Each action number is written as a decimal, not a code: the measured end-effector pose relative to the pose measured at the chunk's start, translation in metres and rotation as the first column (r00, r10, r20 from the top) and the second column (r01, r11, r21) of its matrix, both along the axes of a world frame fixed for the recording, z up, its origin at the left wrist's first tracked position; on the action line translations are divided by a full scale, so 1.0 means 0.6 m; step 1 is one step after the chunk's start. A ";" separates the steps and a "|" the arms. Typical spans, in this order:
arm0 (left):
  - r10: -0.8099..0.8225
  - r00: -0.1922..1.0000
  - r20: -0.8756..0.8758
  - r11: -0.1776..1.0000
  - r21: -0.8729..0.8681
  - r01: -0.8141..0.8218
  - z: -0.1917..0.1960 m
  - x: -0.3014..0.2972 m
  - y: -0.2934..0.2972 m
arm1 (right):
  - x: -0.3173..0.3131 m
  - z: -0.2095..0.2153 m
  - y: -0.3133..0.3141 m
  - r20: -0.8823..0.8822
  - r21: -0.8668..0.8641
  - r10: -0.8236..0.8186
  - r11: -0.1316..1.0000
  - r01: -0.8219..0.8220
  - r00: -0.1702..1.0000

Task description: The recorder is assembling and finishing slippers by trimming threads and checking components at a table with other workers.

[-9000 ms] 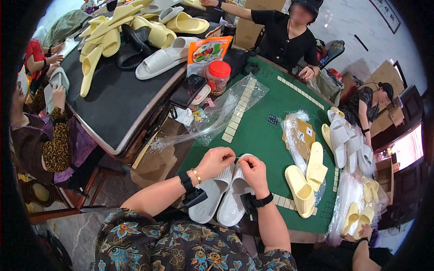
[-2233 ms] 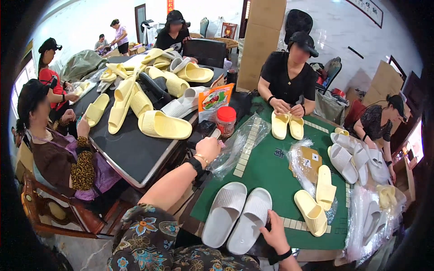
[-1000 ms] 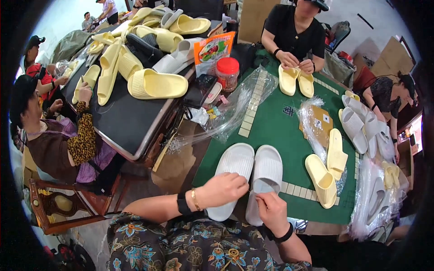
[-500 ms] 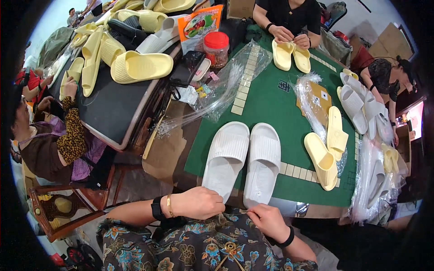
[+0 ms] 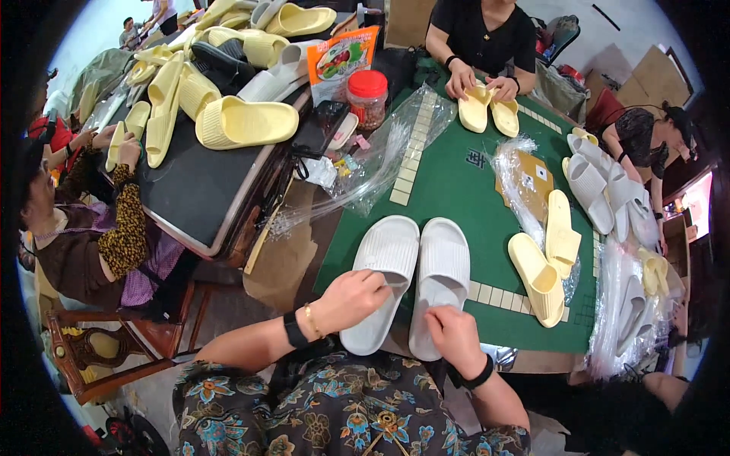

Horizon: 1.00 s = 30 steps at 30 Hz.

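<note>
Grey slippers (image 5: 443,249): side by side at the green surface's (image 5: 464,194) near edge, beneath and ahead of both hands; long axes running forward, toes far.
Left hand (image 5: 351,301): nearest the left slipper (image 5: 388,242), over its middle; fingertips pinched.
Right hand (image 5: 455,336): nearest the right slipper (image 5: 443,262), over its outer edge; fingers curled.
Grip contents: cannot be told.
</note>
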<state>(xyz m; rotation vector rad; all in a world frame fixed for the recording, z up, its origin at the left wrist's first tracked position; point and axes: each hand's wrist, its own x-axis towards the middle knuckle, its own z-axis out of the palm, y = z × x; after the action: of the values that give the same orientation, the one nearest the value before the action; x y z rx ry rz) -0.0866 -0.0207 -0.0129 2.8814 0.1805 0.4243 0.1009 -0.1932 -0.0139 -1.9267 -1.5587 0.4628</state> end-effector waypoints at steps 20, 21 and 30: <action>0.640 0.735 -0.223 0.690 -0.255 -0.678 -0.036 0.100 0.154 | 0.199 -0.018 0.119 0.031 -0.141 -0.335 0.931 0.336 0.942; 0.665 0.735 -0.132 0.693 -0.260 -0.673 -0.066 0.105 0.159 | 0.201 -0.027 0.133 0.097 -0.195 -0.345 0.913 0.358 0.934; 0.607 0.792 0.063 0.736 -0.421 -0.530 -0.067 0.126 0.142 | 0.208 -0.050 0.181 0.028 -0.038 -0.363 0.931 0.364 0.931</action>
<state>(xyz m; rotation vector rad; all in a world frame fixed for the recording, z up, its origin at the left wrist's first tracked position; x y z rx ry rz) -0.0112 0.0645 -0.0532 2.3194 1.0180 0.6864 0.2259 -0.0843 -0.0440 -2.1968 -1.1699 0.3174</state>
